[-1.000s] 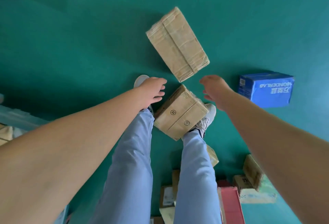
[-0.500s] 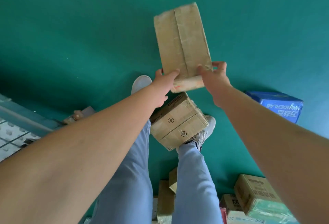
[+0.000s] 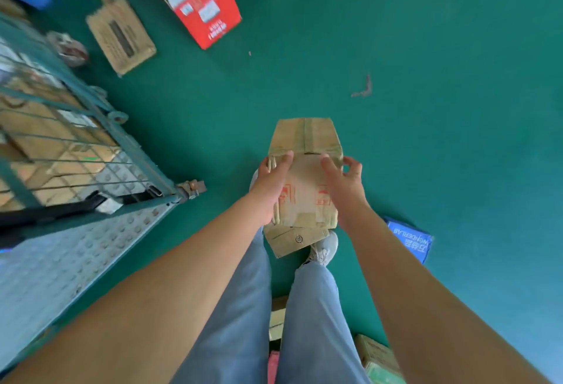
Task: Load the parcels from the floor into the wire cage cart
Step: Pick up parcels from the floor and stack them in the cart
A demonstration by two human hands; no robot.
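At frame centre, the left hand (image 3: 272, 188) and right hand (image 3: 342, 184) grip the taped brown cardboard parcel (image 3: 305, 170), fingers curled around its sides.

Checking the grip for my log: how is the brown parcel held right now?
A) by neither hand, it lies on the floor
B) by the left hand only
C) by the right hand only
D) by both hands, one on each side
D: the left hand and right hand grip opposite sides of the parcel, held above the floor.
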